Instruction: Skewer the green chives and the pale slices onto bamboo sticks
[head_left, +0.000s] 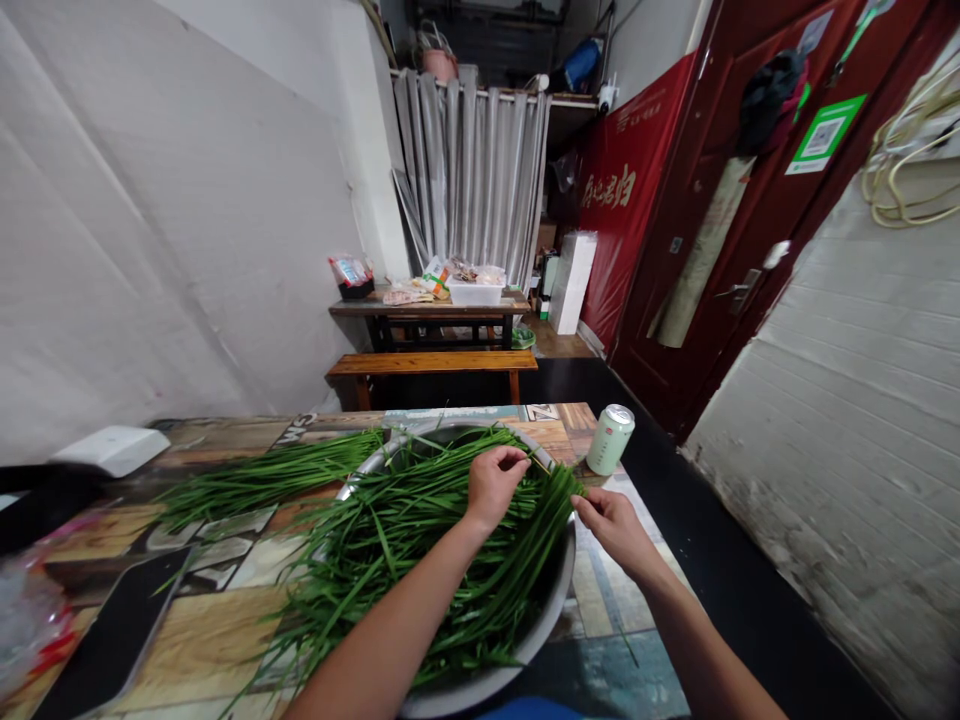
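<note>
Here the desk (225, 620), with its patchwork wood top, fills the lower frame and carries everything within reach. On it sits a wide metal basin (525, 640), heaped with long green chives (420, 540) whose tips spill over its left rim. A second, looser bundle (262, 480) lies flat on the desk to the left, apart from the basin, seemingly kept separate from the heap. A dark flat pad (112, 640) lies at the near left, and a white box (112, 450) sits by the wall.

The left hand (491, 485) rests on the chives near the basin's far rim, fingers curled and pinched onto a few stalk ends, probably to steady or single them out. The right hand (611, 520) is just beside it at the rim, thumb and fingers closed on the ends of the same stalks, so both hands meet at one spot.

A green can (610, 440) stands upright near the desk's far right corner, clear of the greens.
</note>
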